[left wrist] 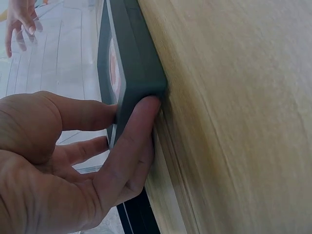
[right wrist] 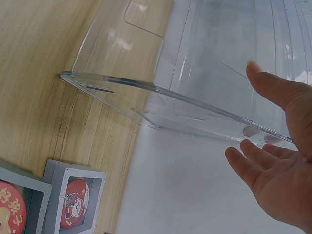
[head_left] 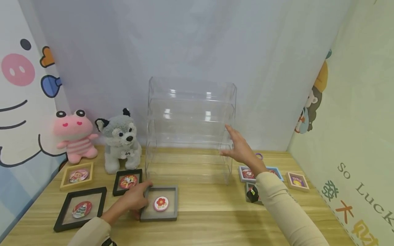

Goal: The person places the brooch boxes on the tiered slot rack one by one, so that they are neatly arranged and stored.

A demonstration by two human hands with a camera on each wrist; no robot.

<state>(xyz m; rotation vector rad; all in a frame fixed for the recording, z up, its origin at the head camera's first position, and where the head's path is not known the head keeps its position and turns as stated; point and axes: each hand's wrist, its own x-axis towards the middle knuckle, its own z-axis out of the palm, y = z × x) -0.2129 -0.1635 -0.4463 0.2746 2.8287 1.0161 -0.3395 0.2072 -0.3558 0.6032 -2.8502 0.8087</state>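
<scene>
My left hand (head_left: 136, 199) grips the left edge of a grey picture frame (head_left: 176, 205), thumb on its front and fingers round its side. A round badge with a red flower (head_left: 161, 203) sits inside that frame. In the left wrist view the grey frame (left wrist: 139, 53) rests on the wooden table. My right hand (head_left: 241, 148) is raised at the right side of a clear acrylic tiered rack (head_left: 191, 128), fingers extended and holding nothing. The right wrist view has the hand (right wrist: 282, 170) beside the rack's side panel (right wrist: 195, 102); whether they touch I cannot tell.
To the left lie a large black frame (head_left: 58, 218), a small black frame (head_left: 115, 188) and a yellow frame (head_left: 77, 186). A pink plush (head_left: 78, 147) and a husky plush (head_left: 120, 143) sit behind. Several small frames, including a wooden one (head_left: 304, 186), lie right.
</scene>
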